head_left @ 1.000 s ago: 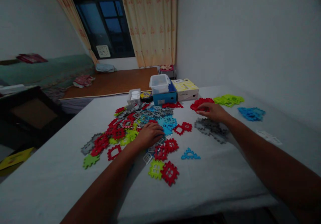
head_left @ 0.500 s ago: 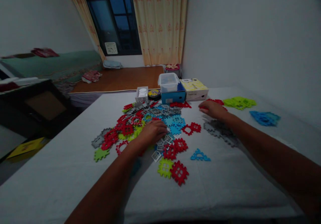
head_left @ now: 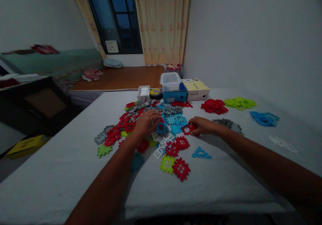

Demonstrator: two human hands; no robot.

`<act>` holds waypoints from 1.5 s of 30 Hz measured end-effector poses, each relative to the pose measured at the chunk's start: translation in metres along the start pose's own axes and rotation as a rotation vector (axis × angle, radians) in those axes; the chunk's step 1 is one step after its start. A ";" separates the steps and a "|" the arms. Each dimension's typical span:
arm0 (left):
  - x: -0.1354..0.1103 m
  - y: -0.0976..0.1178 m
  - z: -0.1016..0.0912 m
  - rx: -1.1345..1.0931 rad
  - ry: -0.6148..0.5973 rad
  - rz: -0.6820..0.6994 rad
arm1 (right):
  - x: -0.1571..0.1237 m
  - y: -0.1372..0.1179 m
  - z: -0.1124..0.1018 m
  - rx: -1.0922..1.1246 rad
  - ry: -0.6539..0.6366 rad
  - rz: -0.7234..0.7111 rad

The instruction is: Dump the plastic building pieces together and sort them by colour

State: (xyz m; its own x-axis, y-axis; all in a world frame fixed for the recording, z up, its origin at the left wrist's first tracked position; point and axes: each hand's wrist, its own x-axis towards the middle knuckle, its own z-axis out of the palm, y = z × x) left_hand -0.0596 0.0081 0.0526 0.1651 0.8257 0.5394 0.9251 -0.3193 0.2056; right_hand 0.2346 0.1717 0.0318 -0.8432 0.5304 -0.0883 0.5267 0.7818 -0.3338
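Note:
My left hand (head_left: 148, 121) is over the mixed heap of interlocking plastic building tiles, its fingers closed on a blue tile (head_left: 161, 128) with an opening in it. Beside the heap, my right hand (head_left: 203, 126) pinches a red tile (head_left: 187, 129) at table level. Loose white window pieces (head_left: 159, 153) lie below my left hand. Nearer to me are a lime green tile (head_left: 167, 164), a red window tile (head_left: 181, 169) and a blue triangular tile (head_left: 201, 153).
Sorted piles sit on the right: red (head_left: 214, 106), lime green (head_left: 240, 103), blue (head_left: 264, 118), grey (head_left: 228, 125) and white pieces (head_left: 282, 143). At the back stand a clear plastic tub (head_left: 170, 80) in a blue box (head_left: 175, 96), a yellow box (head_left: 196, 89) and a round tin (head_left: 156, 93).
My right hand has come from the red pile back leftward to the red tiles by the heap. My left hand has shifted slightly up and left, and a blue tile now shows in it.

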 end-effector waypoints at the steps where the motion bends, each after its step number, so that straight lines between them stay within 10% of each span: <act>1: -0.001 -0.006 -0.005 0.046 0.016 -0.043 | 0.001 0.000 0.001 0.011 -0.004 0.013; 11: -0.051 -0.093 -0.050 0.310 -0.041 -1.029 | -0.001 0.004 0.014 0.149 -0.065 0.092; 21: -0.032 -0.069 -0.021 0.057 -0.178 -0.557 | -0.008 -0.005 -0.002 0.141 -0.073 0.003; 27: -0.019 -0.043 -0.008 -0.103 -0.243 -0.152 | 0.005 0.051 -0.052 0.134 0.157 0.089; 36: -0.022 -0.064 -0.014 0.027 -0.069 -0.333 | 0.018 0.125 -0.095 0.031 0.332 0.573; 45: -0.025 -0.072 -0.013 0.033 0.027 -0.422 | 0.010 0.113 -0.091 0.232 0.267 0.417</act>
State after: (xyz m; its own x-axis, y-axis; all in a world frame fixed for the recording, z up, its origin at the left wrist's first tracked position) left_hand -0.1352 0.0044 0.0349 -0.2393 0.8682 0.4347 0.9201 0.0598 0.3872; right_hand 0.2952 0.2951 0.0787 -0.4954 0.8682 -0.0265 0.7472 0.4104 -0.5227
